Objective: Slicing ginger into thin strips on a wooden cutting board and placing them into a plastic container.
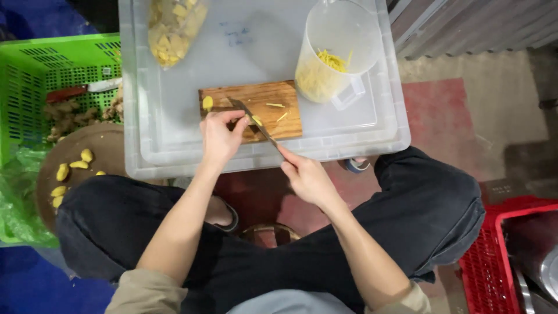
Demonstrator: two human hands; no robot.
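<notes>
Head view: right hand clenched on knife, left hand pinning ginger at cutting board front edge.

- Knife: slim dark blade, held by its handle in the right hand, running from 5 o'clock up to 11 o'clock across the board, tip toward the far left.
- Ginger piece: small, peeled, pale yellow, pinned under the left hand's fingertips, touching the blade.
- Cutting board: small wooden rectangle, lying flat on a white bin lid; a yellow chunk sits at its 9 o'clock edge, thin slivers toward 3 o'clock.
</notes>
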